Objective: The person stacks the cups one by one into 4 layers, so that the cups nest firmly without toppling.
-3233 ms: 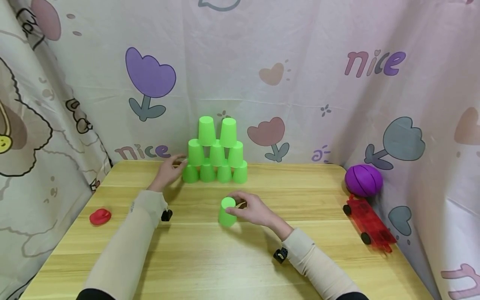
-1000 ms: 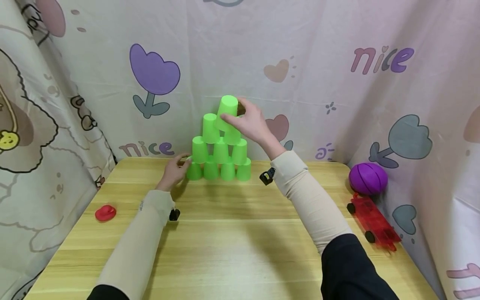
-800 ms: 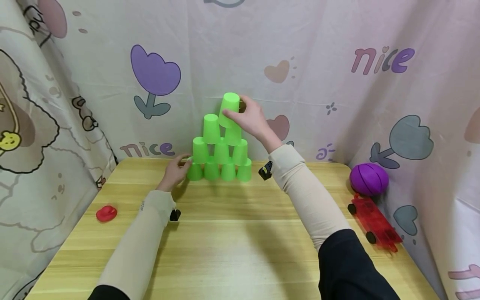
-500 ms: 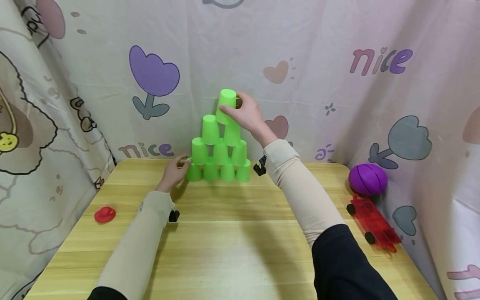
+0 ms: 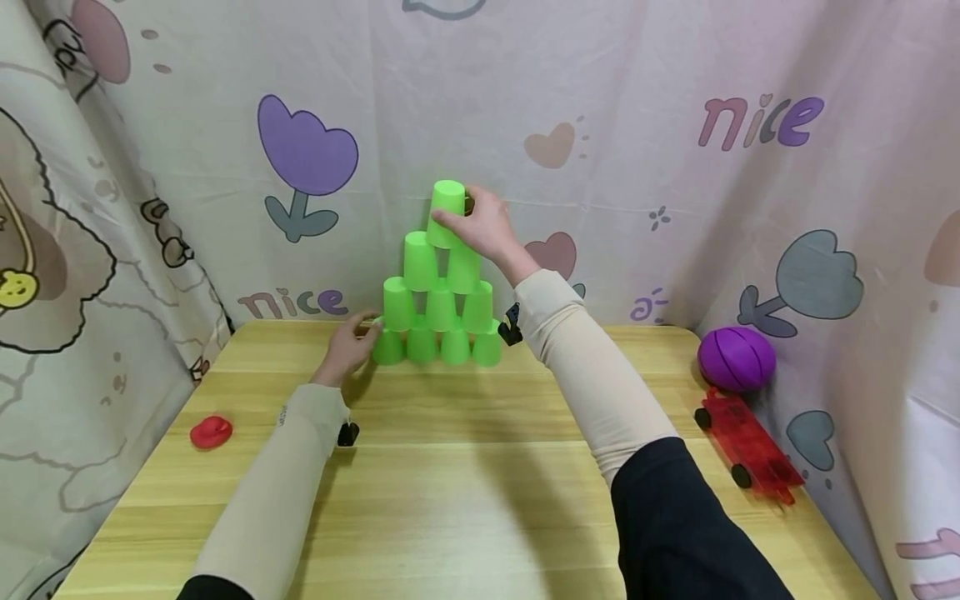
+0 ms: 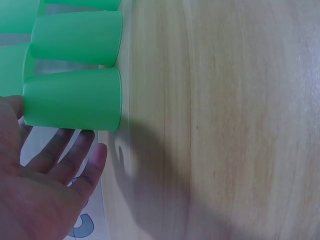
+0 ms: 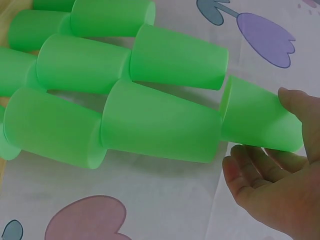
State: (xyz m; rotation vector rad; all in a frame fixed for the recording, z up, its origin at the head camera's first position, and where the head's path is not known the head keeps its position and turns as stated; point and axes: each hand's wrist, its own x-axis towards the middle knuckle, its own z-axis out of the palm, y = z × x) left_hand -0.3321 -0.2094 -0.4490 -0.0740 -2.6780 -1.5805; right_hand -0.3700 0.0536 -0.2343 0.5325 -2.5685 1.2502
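In the head view, green cups [image 5: 441,304] stand upside down in a stepped tower against the back cloth. My right hand [image 5: 483,223] holds another upside-down green cup [image 5: 448,197] at its top, thumb on the near side and fingers behind. The right wrist view shows that cup's rim [image 7: 227,97] by the bases of the two third-row cups; whether it rests on both, I cannot tell. At the bottom left, my left hand [image 5: 348,346] is at the end cup [image 6: 75,100] of the lowest row. Its thumb touches that cup near the base, with loosely bent fingers along the outer side.
On the wooden table [image 5: 420,500], a small red toy [image 5: 212,432] sits at the left. A purple ball [image 5: 737,358] and a red toy car [image 5: 750,446] are at the right edge. Patterned cloth [image 5: 600,50] hangs close behind the tower.
My right hand first held the cup low over the table, then raised it to the tower's top. Over the last second it has shifted slightly left. The left hand has stayed by the end cup.
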